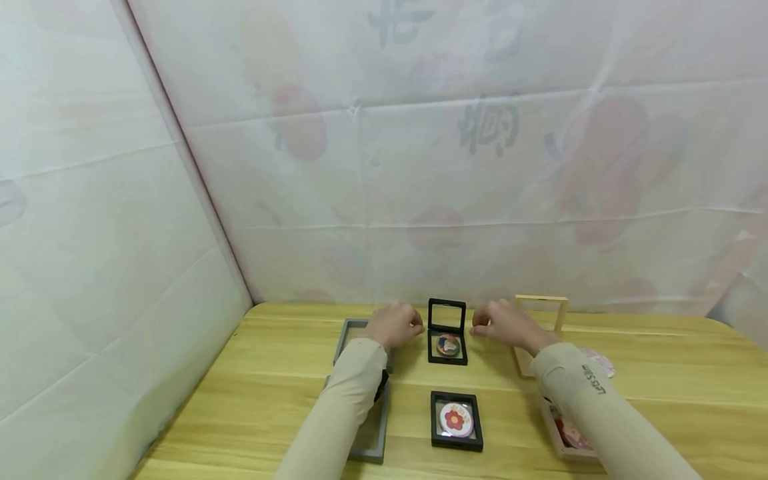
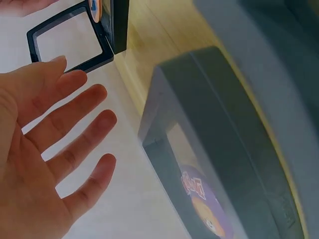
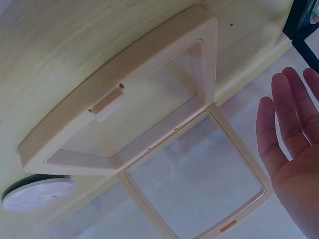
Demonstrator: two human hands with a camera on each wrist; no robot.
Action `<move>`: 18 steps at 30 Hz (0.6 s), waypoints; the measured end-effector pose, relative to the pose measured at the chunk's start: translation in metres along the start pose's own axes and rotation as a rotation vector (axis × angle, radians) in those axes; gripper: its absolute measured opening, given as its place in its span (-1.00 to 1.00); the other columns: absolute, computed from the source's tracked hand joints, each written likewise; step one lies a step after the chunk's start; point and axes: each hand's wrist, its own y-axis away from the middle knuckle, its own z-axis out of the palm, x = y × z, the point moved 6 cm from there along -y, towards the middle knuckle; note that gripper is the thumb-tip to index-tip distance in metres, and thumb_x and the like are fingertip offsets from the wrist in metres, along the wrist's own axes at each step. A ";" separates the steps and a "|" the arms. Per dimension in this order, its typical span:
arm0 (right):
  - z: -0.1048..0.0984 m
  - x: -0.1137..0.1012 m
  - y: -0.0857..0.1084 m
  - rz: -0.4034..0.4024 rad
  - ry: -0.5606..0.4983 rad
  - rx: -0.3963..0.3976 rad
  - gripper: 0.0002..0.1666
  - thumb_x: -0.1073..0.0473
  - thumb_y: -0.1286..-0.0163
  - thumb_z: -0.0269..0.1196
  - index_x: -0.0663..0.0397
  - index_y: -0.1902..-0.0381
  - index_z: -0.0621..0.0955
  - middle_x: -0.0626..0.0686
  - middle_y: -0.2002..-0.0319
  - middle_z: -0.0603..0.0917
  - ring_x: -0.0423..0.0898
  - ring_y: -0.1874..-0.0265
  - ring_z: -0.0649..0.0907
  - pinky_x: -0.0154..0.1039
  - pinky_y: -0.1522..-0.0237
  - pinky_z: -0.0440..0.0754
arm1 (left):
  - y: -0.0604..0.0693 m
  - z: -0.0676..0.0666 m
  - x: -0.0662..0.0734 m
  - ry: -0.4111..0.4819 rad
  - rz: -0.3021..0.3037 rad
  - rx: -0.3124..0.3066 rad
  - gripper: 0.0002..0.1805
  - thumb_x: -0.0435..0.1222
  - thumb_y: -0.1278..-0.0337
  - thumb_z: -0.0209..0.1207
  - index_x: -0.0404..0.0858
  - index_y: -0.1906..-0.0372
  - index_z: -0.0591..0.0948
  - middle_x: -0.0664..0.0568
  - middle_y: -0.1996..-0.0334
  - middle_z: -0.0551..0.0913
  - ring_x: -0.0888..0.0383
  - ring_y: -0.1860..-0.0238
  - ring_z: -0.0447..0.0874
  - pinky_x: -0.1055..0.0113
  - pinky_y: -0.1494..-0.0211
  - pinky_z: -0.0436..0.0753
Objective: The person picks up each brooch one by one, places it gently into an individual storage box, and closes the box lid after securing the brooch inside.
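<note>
A small black display case (image 1: 447, 361) stands with its lid raised at the back of the table, and a round colourful badge (image 1: 448, 345) lies in its base. Left of it is my left hand (image 1: 393, 325); in the left wrist view its fingers (image 2: 82, 144) are spread and loosely bent, beside the black lid (image 2: 70, 19). My right hand (image 1: 507, 323) is on the case's other side, fingers (image 3: 286, 112) extended and holding nothing. Whether either hand touches the lid is unclear. Nearer the front, a second black case (image 1: 457, 443) is closed over a red-flower badge (image 1: 456, 420).
Two grey cases (image 1: 382, 433) are on the left, partly under my left arm; one holds a purple badge (image 2: 207, 214). At right are an opened beige case (image 3: 149, 55), a loose pink badge (image 3: 40, 193) and another pale case (image 1: 579, 453). A white cloth (image 1: 384, 167) hangs behind.
</note>
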 end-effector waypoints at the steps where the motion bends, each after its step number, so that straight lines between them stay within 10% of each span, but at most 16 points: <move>1: 0.000 0.001 0.000 0.008 -0.012 0.003 -0.89 0.24 -0.34 0.38 0.18 0.36 0.74 0.00 0.38 0.75 -0.09 0.38 0.69 -0.02 0.26 0.67 | 0.000 0.000 0.000 0.005 -0.001 0.005 -0.82 -0.21 -0.40 0.26 -0.17 0.13 0.82 0.07 0.14 0.79 0.20 0.25 0.74 0.28 0.16 0.69; 18: -0.027 0.010 -0.003 0.127 -0.209 -0.026 -0.68 0.18 -0.53 0.21 0.41 0.15 0.70 0.26 0.22 0.74 0.15 0.33 0.71 -0.04 0.28 0.70 | -0.005 -0.006 0.002 0.091 -0.078 0.032 -0.63 -0.17 -0.44 0.21 -0.24 -0.21 0.68 -0.01 -0.13 0.70 0.04 -0.09 0.69 0.13 -0.08 0.66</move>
